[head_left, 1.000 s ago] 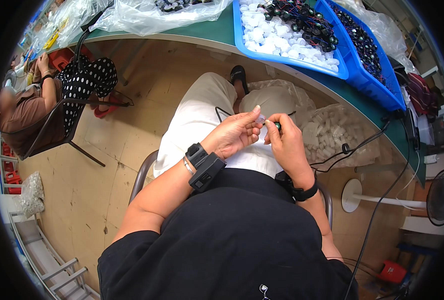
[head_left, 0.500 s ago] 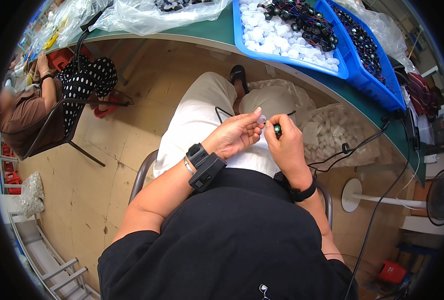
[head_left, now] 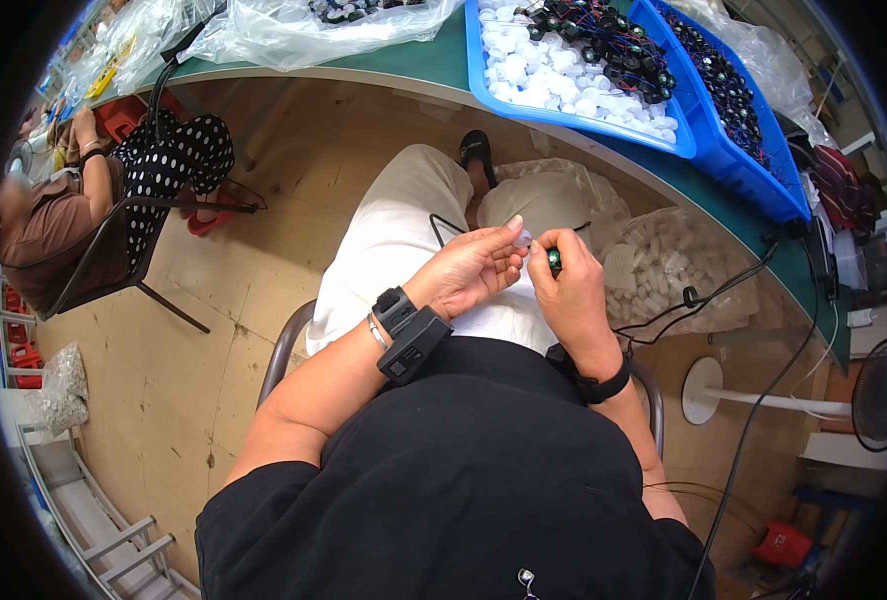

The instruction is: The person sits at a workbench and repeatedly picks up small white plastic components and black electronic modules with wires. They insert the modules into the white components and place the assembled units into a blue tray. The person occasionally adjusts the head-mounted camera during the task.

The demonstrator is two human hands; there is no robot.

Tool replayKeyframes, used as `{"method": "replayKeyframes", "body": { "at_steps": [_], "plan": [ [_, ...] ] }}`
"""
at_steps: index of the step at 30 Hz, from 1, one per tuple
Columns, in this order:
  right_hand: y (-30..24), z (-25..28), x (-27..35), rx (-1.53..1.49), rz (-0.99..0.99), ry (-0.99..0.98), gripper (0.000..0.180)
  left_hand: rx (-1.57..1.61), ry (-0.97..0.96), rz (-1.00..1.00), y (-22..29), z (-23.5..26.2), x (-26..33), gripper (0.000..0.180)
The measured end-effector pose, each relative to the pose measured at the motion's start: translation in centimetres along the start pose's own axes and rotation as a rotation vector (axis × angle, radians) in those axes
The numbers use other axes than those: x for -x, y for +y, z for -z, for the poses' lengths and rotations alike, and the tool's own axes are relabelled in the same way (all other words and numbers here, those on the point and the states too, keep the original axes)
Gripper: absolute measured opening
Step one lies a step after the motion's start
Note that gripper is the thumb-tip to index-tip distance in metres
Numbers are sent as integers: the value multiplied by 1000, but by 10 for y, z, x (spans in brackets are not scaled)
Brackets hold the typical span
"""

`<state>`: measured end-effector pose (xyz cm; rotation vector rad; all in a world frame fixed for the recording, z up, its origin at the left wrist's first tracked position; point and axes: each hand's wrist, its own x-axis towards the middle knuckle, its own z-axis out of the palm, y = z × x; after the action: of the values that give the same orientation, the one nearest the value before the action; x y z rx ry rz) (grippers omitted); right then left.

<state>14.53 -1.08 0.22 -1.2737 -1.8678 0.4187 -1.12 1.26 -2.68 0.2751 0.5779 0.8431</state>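
My left hand point(head_left: 476, 268) is closed in a pinch on a small translucent white plastic cap point(head_left: 523, 239) above my lap. Close beside it, my right hand point(head_left: 572, 292) grips a small round black part with a green face point(head_left: 555, 259); its fingertips come right up to the cap. Whether the two pieces touch cannot be made out. Ahead on the green table, a blue tray point(head_left: 478, 70) carries a heap of white caps point(head_left: 529, 75) and a tangle of black parts with thin red and blue wires point(head_left: 619, 45).
A second blue tray point(head_left: 764, 190) to the right holds more wired black parts. Under the table edge point(head_left: 364, 75) lies a clear bag of white pieces point(head_left: 654, 275). Black cables point(head_left: 754, 420) run down at right near a fan point(head_left: 879, 395). Another person point(head_left: 69, 225) sits at left.
Both hands stay almost where they were, pinching the same pieces. A thin cable beside my right elbow has shifted slightly.
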Motion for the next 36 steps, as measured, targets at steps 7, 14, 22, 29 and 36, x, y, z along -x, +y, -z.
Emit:
{"method": "replayKeyframes", "body": {
  "at_steps": [7, 14, 22, 29, 36],
  "plan": [
    [-2, 0, -1, -36, 5, -9, 10, 17, -17, 3, 1, 1, 0, 23],
    [-2, 1, -2, -44, 7, 2, 10, 4, -13, -3, 1, -1, 0, 24],
    [2, -2, -1, -41, 14, 10, 10, 21, -30, 11, 0, 0, 0, 24],
    [5, -4, -1, -71, 17, -21, 9, 95, -52, 7, 1, 3, -3, 22],
    [4, -2, 0, -102, -44, -42, 8, 95, -25, -9, 1, 2, -1, 22]
  ]
}}
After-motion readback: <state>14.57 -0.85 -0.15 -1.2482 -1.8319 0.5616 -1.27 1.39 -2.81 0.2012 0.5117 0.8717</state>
